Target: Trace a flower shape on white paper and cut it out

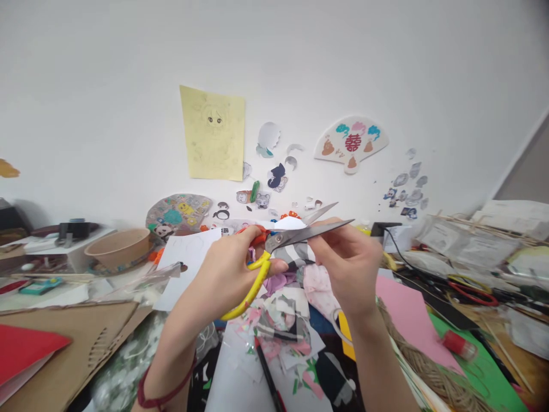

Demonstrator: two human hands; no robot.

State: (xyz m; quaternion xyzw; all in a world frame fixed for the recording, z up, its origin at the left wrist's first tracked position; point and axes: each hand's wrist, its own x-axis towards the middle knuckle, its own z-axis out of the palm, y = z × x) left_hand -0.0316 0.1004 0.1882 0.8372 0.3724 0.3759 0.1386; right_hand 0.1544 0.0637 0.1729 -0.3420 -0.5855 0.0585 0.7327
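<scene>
Head view: the left hand clenches long yellow-handled steel scissors above a heap of coloured paper scraps; the right hand curls just beside the blades, its hold unclear.

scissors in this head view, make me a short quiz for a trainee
1. What colour are the handles of the scissors?
2. True or false: the left hand is holding them.
3. Where is the paper fan on the wall compared with the yellow sheet?
a) left of it
b) right of it
c) under it

Key: 1 yellow; 2 true; 3 b
</scene>
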